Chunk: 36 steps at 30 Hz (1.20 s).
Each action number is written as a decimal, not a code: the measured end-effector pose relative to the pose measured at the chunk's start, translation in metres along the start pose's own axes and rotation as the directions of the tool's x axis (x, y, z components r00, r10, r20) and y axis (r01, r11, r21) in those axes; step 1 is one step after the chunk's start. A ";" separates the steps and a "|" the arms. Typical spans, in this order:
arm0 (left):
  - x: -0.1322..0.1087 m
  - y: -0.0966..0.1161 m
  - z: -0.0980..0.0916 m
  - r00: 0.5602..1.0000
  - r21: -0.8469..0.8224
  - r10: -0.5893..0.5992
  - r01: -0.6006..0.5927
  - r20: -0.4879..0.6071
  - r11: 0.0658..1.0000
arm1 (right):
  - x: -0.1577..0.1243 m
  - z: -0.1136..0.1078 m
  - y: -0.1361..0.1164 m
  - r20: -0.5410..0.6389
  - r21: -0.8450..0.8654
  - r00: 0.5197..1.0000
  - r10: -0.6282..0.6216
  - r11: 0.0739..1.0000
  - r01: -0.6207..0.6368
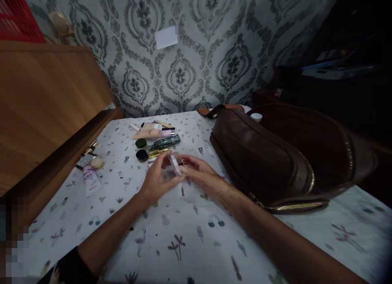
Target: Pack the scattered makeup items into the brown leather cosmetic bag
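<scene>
My left hand (pixel 157 178) and my right hand (pixel 203 176) meet over the patterned white cloth (pixel 183 235), both closed round a small clear compact case (pixel 174 166) whose lid stands tilted up. Just beyond my fingers lie a gold lipstick tube (pixel 157 152), a dark green bottle (pixel 164 142) and two round black pots (pixel 141 149). A large brown leather bag (pixel 269 157) with a gold zip lies on its side right of my right hand.
Peach tubes and pencils (pixel 152 130) lie near the wall. A white-pink tube (pixel 91 180), a sponge and small cosmetics lie at the left edge beside a wooden cabinet (pixel 45 108). Patterned wallpaper (pixel 196 51) stands behind.
</scene>
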State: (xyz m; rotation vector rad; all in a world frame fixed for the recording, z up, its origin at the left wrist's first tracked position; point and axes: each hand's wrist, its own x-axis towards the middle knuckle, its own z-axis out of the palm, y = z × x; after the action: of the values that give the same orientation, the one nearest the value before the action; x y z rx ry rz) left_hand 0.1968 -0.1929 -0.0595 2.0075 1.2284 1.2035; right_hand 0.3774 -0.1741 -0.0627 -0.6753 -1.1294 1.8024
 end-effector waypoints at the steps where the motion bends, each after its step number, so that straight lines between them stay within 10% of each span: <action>1: 0.001 0.001 -0.002 0.999 -0.044 -0.030 0.031 0.024 0.999 | 0.000 -0.001 0.000 0.005 -0.010 1.000 -0.009 1.000 0.009; 19: 0.002 -0.004 0.002 0.997 -0.059 -0.039 0.043 0.061 0.997 | 0.002 -0.002 0.002 -0.012 0.126 0.997 0.073 0.990 -0.071; 26: -0.002 -0.010 0.005 0.980 0.199 0.200 -0.195 -0.005 0.960 | 0.001 -0.001 0.001 0.039 0.154 0.998 0.048 0.987 -0.054; 32: -0.004 -0.009 0.002 0.993 0.084 -0.084 0.077 0.085 0.994 | 0.004 -0.004 0.007 -0.006 0.142 0.998 0.059 0.988 -0.057; 36: -0.002 -0.011 0.002 0.996 0.097 -0.051 0.044 0.068 0.994 | 0.005 -0.005 0.009 -0.013 0.076 0.998 0.059 0.995 -0.058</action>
State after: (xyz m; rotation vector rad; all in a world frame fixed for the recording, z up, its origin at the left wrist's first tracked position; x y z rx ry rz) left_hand 0.1931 -0.1897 -0.0694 2.0585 1.3139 1.0615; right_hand 0.3752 -0.1697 -0.0729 -0.6821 -1.0353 1.8766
